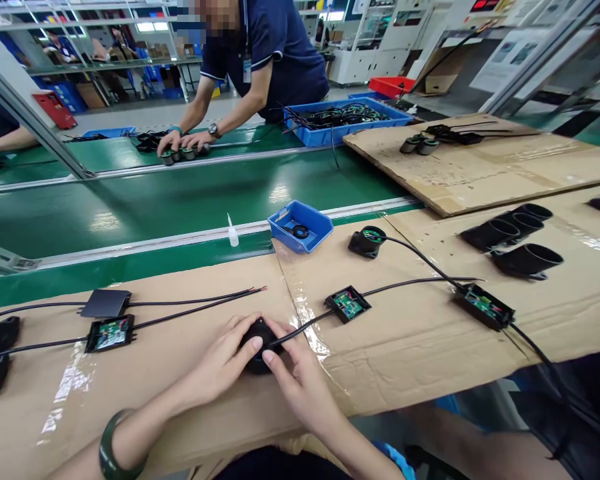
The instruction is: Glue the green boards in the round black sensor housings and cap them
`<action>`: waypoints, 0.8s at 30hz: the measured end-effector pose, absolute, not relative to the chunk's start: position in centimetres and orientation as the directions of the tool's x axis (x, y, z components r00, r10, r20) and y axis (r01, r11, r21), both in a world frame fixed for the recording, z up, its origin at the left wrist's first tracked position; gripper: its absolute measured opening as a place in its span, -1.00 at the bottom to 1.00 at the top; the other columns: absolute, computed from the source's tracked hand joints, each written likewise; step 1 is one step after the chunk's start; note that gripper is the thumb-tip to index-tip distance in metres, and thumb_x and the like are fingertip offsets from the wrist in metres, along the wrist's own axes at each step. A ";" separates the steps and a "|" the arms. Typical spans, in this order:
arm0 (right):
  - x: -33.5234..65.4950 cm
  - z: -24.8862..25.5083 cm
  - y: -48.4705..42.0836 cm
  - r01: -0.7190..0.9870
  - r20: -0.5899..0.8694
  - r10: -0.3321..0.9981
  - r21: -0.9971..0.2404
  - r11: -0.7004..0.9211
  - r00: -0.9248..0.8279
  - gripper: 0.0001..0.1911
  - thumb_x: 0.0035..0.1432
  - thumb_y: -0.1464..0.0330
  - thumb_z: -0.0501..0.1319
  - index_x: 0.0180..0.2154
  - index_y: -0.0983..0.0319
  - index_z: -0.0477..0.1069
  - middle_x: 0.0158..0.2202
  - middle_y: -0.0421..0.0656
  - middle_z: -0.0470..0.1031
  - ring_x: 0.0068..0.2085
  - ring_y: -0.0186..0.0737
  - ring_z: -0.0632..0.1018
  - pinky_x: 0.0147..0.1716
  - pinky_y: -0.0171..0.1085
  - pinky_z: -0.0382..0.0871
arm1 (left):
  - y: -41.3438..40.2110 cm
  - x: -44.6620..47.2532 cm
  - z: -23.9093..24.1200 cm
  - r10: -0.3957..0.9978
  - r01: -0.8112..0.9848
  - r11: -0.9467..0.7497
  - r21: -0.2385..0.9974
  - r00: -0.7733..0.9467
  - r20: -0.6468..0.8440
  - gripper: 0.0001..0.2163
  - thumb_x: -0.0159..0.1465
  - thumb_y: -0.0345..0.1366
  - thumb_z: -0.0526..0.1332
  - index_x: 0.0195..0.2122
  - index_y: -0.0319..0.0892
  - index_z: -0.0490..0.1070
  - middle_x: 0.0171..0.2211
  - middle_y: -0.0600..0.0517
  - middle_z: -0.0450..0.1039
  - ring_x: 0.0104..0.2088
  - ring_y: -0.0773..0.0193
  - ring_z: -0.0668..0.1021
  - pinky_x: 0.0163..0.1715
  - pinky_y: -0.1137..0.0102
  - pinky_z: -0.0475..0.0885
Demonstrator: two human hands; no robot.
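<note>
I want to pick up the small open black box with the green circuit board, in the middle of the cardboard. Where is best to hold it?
Probably pinch the open box by its two long outer walls, coming straight down from above. It lies flat with the green board facing up, so the walls keep fingers off the board. Avoid the ends, where the black cable leaves toward the round black part under both hands.

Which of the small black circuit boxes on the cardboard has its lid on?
The far-left box, closed with a flat black cover. The boxes below it, mid-table and right all show green boards.
</note>
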State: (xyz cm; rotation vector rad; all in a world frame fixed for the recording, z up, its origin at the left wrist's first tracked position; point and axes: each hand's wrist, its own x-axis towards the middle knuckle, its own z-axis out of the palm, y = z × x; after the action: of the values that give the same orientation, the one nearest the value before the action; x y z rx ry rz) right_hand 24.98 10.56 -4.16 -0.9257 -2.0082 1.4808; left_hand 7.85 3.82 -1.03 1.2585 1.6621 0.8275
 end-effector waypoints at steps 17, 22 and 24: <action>24.1 -4.5 11.3 0.085 -0.167 0.773 -0.986 -0.145 -0.613 -0.46 0.15 0.25 0.23 0.16 0.24 0.38 0.18 0.02 0.40 0.19 -0.01 0.43 0.25 0.04 0.26 | 5.0 9.1 -2.0 0.949 0.246 0.313 0.917 -0.126 -0.290 -0.54 0.37 -0.07 0.00 0.19 -0.24 0.22 0.22 -0.18 0.29 0.23 0.01 0.33 0.28 0.08 0.16; 24.3 -4.2 12.2 0.030 -0.210 0.681 -0.963 -0.266 -0.702 -0.49 0.08 0.22 0.31 0.07 0.25 0.45 0.15 -0.01 0.44 0.21 0.00 0.42 0.27 0.04 0.22 | 5.0 8.6 -2.2 0.932 0.265 0.361 0.894 -0.125 -0.339 -0.42 0.36 -0.02 0.00 0.30 -0.30 0.14 0.32 -0.19 0.16 0.32 0.01 0.22 0.35 0.08 0.04; 24.3 -3.8 12.5 0.036 -0.193 0.648 -0.968 -0.248 -0.737 -0.49 0.05 0.27 0.31 0.07 0.25 0.46 0.15 -0.02 0.44 0.21 -0.01 0.42 0.27 0.02 0.22 | 4.9 8.5 -2.4 0.931 0.278 0.365 0.889 -0.127 -0.342 -0.39 0.37 -0.01 -0.01 0.31 -0.32 0.12 0.34 -0.19 0.12 0.33 0.00 0.19 0.35 0.07 0.01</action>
State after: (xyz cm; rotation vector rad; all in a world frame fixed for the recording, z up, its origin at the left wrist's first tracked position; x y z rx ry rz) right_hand 24.34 12.54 -3.84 -0.8256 -1.6042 2.0364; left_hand 8.54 4.93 -2.38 1.0986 1.6332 0.8243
